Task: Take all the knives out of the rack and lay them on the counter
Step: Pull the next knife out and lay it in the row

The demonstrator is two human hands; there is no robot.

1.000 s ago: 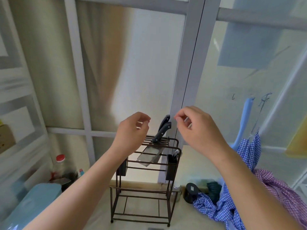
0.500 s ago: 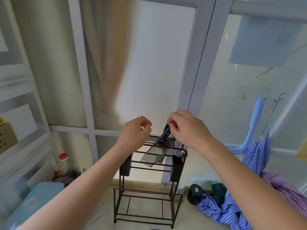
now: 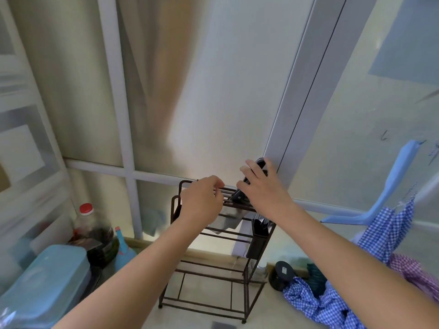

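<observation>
A dark metal rack (image 3: pixel 209 276) stands on the counter against the frosted window. Black knife handles (image 3: pixel 260 163) stick up from its top slots, and a wide cleaver blade (image 3: pixel 228 220) hangs below the top bars. My right hand (image 3: pixel 263 188) lies over the handles, fingers wrapped around one of them. To its left, my left hand (image 3: pixel 202 203) hovers over the rack's top bars with its fingers curled and nothing in it. A black cutlery holder (image 3: pixel 257 238) hangs on the rack's right side.
A light blue lidded box (image 3: pixel 47 283), a red-capped bottle (image 3: pixel 86 210) and a blue bottle (image 3: pixel 122 250) crowd the left. A black round object (image 3: pixel 282 273) and blue checked cloth (image 3: pixel 332 302) lie right of the rack. A blue hanger (image 3: pixel 392 186) leans at the window.
Both hands have dropped toward the rack. My right hand went from pinching in the air to closing over a knife handle; my left hand now sits over the top bars.
</observation>
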